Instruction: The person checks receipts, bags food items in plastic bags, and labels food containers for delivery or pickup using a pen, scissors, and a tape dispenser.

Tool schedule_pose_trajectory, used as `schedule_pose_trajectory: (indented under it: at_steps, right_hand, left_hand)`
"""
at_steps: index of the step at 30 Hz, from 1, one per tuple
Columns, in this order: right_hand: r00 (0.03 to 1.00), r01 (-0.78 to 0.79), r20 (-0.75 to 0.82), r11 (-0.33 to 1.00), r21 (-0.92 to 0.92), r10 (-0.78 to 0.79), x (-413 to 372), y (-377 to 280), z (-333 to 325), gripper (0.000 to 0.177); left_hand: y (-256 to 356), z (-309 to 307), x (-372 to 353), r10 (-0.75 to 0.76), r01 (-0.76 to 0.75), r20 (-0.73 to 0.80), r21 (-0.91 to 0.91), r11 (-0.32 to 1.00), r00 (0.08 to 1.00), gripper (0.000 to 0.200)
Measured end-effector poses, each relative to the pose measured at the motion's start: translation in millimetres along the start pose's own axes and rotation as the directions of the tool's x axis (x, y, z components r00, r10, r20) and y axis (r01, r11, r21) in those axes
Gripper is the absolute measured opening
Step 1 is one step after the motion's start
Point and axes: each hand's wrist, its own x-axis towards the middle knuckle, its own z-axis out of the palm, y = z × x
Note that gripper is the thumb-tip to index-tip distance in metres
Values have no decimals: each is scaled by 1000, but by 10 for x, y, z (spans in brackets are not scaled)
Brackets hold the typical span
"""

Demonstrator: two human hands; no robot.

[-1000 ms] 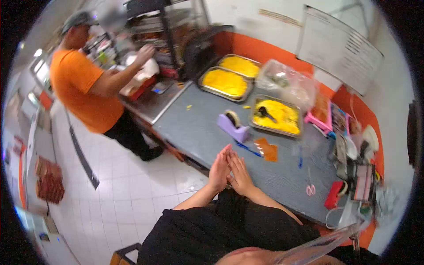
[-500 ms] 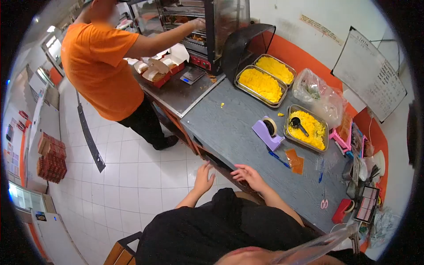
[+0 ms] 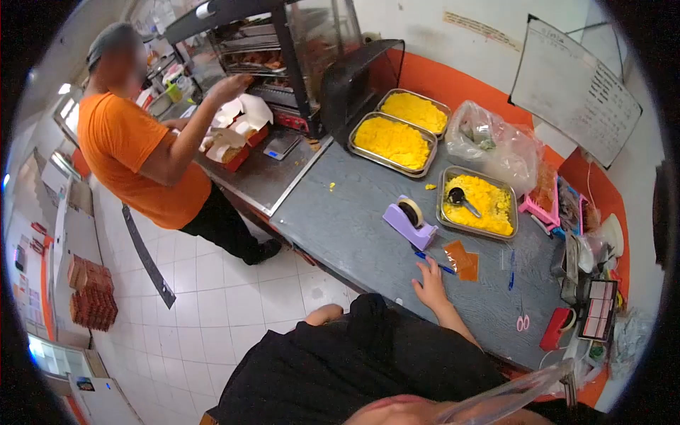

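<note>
My right hand [image 3: 430, 285] reaches over the grey table with its fingers spread. Its fingertips are right at a blue pen [image 3: 447, 269], covering the pen's middle part. A brown plastic packet [image 3: 461, 261] lies just beyond, and a purple tape dispenser [image 3: 413, 228] stands behind the pen. Low in front of my black shirt is my left hand [image 3: 325, 314], its fingers hidden. Farther back, a metal tray of yellow rice-like food [image 3: 489, 202] holds a black scoop [image 3: 465, 202].
Two more trays of yellow food [image 3: 393, 143] sit by the wall beside a plastic bag [image 3: 476, 134]. Scissors [image 3: 523, 323] and a red tape dispenser [image 3: 557, 329] lie at right. A person in orange [image 3: 134, 152] stands at left near red boxes [image 3: 237, 159] and a warmer cabinet [image 3: 301, 78].
My right hand has moved right and forward onto the table by the pen. My left hand has drawn back toward my body. The other person's arm has come out of the cabinet.
</note>
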Motion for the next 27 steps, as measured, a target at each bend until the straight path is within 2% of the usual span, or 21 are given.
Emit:
schedule_pose_trajectory:
  at_steps: [2, 3, 5, 7, 9, 11, 12, 14, 15, 17, 18, 19, 21, 22, 23, 24, 25, 27]
  right_hand:
    - [998, 54, -40, 998, -13, -55, 102, 53, -68, 44]
    - [998, 33, -48, 999, -18, -34, 136, 93, -79, 44]
    - [997, 65, -39, 998, -12, -65, 199, 184, -84, 44]
    - [997, 50, -54, 997, -51, -52, 216, 240, -124, 42]
    - [997, 38, -70, 995, -88, -44, 220, 355, -194, 41]
    - [998, 33, -59, 999, -35, -35, 170, 496, -251, 35]
    - [998, 12, -65, 999, -38, -14, 99, 537, -292, 35]
    - [982, 84, -163, 994, -64, -94, 36, 591, -426, 26]
    - [981, 66, -178, 995, -73, -78, 1, 616, -490, 26]
    - [990, -79, -121, 993, -85, 68, -92, 657, -590, 18]
    - [984, -70, -173, 993, -99, 52, -122, 723, -609, 16]
    - [982, -82, -181, 991, -102, 62, -126, 782, -655, 16]
    - [986, -115, -131, 992, -46, 108, -90, 885, -737, 16]
    - [985, -115, -137, 992, -47, 108, -14, 889, -818, 16]
    - [952, -87, -296, 995, -42, 71, 85, 908, -912, 15]
    - [897, -57, -442, 998, -40, 34, 185, 906, -1017, 15]
    - [900, -51, -434, 998, -37, 30, 305, 919, -1136, 15]
    - [843, -33, -522, 956, -290, -129, 545, 987, -1362, 14]
  left_hand:
    - [298, -254, 183, 20, -20, 42, 1, 1000, 999, 27]
    - [475, -362, 235, 45, -45, 23, -28, 999, 999, 28]
    - [843, -513, 340, 99, -113, -121, -110, 988, 988, 30]
    - [1177, -582, 520, 154, -217, -359, -144, 965, 921, 32]
    - [1425, -496, 907, 233, -344, -639, -53, 938, 733, 56]
    - [1660, -421, 1280, 320, -418, -632, -7, 908, 706, 95]
    - [1726, -335, 1465, 328, -422, -615, -9, 906, 717, 95]
    - [1884, -232, 1796, 272, -269, -776, 137, 953, 569, 115]
    - [1996, -202, 1843, 289, -283, -763, 144, 948, 578, 115]
    - [2174, -148, 1898, 143, -186, -864, 59, 981, 483, 121]
    - [2129, -128, 2011, 142, -127, -894, 97, 987, 425, 119]
    - [2109, -168, 2048, 151, -136, -888, 101, 986, 434, 119]
    - [2015, -349, 2094, 306, -315, -808, 158, 936, 504, 117]
    - [1974, -424, 2122, 351, -338, -787, 194, 921, 506, 113]
    - [1930, -495, 2153, 353, -338, -787, 195, 921, 506, 113]
    - [1921, -555, 2135, 345, -362, -748, 150, 920, 567, 110]
    - [1901, -586, 2131, 335, -379, -707, 103, 920, 622, 108]
    - [1932, -575, 2107, 342, -334, -746, 170, 927, 572, 103]
